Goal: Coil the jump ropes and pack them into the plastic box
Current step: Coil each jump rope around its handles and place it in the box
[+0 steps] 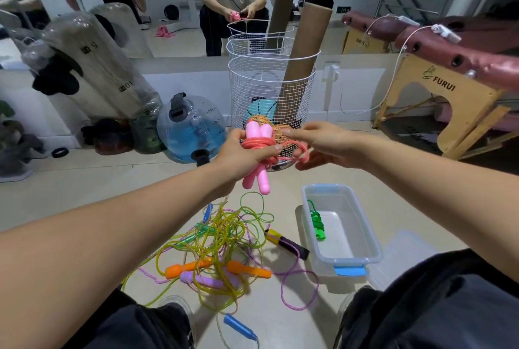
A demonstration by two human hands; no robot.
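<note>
My left hand (241, 152) grips a pink jump rope (259, 152), its two handles side by side with the cord wound round them. My right hand (323, 146) pinches the loose end loop of that pink cord just to the right. Below on the floor stands the clear plastic box (368, 244) with a coiled green rope (318, 223) inside. A tangled pile of ropes (222, 244) lies left of the box, with orange, purple, blue and green handles.
A white wire basket (244, 90) with a cardboard tube and balls stands just behind my hands. The box's lid (407, 253) lies to its right. A black and yellow handle (286, 243) lies between pile and box. A massage table (460, 62) is at right; my knees frame the bottom.
</note>
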